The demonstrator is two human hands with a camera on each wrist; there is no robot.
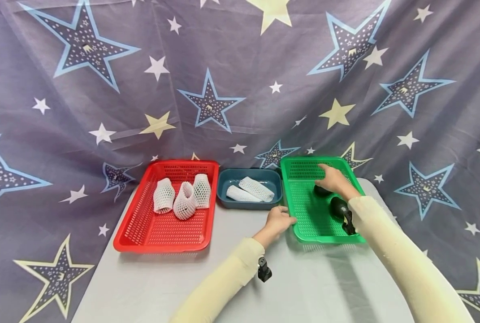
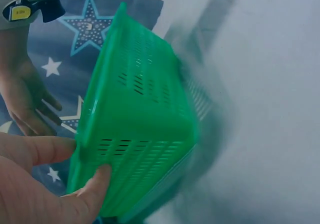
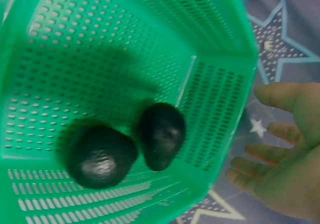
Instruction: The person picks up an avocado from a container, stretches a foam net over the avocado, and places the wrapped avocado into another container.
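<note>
My left hand (image 1: 278, 222) holds the left rim of a green basket (image 2: 135, 109); in the left wrist view the thumb and a finger lie at the rim and side wall. Over the basket's far right part hovers my right hand (image 1: 334, 179), its fingers spread and nothing in them; the right wrist view shows its palm (image 3: 295, 179) apart from the basket wall. Two dark avocados lie inside, a rounder avocado (image 3: 100, 159) and a longer avocado (image 3: 161, 136) beside it. From the head view they are partly hidden by the right hand and wrist.
A red basket (image 1: 165, 247) at the left contains three white foam net sleeves (image 1: 184, 204). Between the baskets stands a small blue tray (image 1: 249, 205) with two flattened foam nets (image 1: 257, 189). Behind the white table (image 1: 288, 287) hangs a star-patterned cloth (image 1: 240, 54).
</note>
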